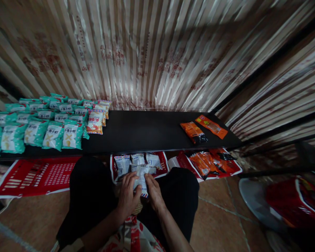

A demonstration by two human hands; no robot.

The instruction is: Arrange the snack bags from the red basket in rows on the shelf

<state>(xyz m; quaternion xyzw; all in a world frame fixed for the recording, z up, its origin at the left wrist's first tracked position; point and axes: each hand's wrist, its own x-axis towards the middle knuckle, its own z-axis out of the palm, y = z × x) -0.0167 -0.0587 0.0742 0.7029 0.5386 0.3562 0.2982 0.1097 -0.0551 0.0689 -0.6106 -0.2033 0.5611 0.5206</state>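
Note:
Between my two hands is a small snack bag (141, 180), its pale printed side facing up and a striped edge at the near end. My left hand (128, 192) grips its left side with fingers bent over it. On the other side, my right hand (154, 190) is closed along the bag's right edge. Just beyond them, a red basket (163, 163) holds several similar bags (123, 164). Some of those are partly hidden by the held bag and my fingers.
Rows of green snack bags (52, 134) and a few white-and-red bags (95, 121) stand on the black shelf's (136, 131) left. Two orange packets (193, 132) lie at its right. Below are a red basket (42, 175) and another with orange packets (207, 163). Striped curtains (136, 52) hang behind.

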